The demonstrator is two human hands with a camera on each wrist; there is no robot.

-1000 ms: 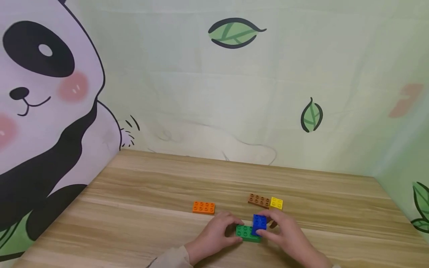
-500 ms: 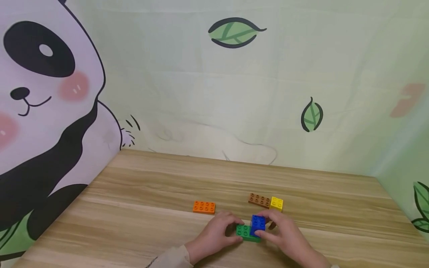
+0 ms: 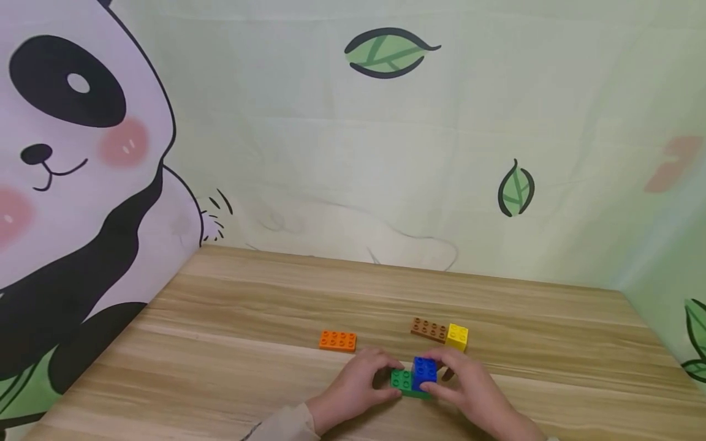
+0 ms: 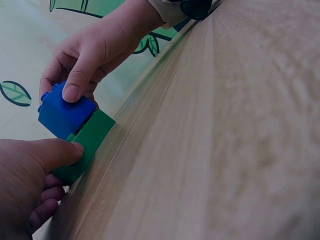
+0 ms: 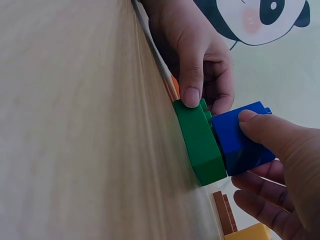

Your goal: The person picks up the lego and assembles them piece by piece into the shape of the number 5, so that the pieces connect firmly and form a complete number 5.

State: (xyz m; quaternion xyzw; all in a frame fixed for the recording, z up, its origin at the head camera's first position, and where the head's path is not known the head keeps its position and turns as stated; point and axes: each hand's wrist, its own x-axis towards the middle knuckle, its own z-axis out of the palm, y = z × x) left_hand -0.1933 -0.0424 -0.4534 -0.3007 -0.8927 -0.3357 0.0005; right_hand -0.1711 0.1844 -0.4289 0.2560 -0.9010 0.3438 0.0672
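Note:
On the wooden table lies a green brick (image 3: 401, 380), its studs up, pinched at its left end by the thumb and fingers of my left hand (image 3: 353, 384). A blue brick (image 3: 425, 371) is over the green brick's right part, covering its studs there. My right hand (image 3: 469, 383) grips this blue brick between thumb and fingers. Seen from the right wrist, the blue brick (image 5: 242, 140) leans slightly against the studs of the green brick (image 5: 200, 145), with a thin dark gap along part of the seam. Whether the studs are fully engaged, I cannot tell.
An orange brick (image 3: 337, 340) lies to the left, beyond my left hand. Behind my right hand, a brown brick (image 3: 428, 329) and a yellow brick (image 3: 458, 335) sit side by side. A printed cloth wall (image 3: 309, 153) borders the wooden table (image 3: 220, 355).
The blue brick has shifted slightly left along the green brick and now sits a little lower. My right hand moved with it, while my left hand kept its hold on the green brick.

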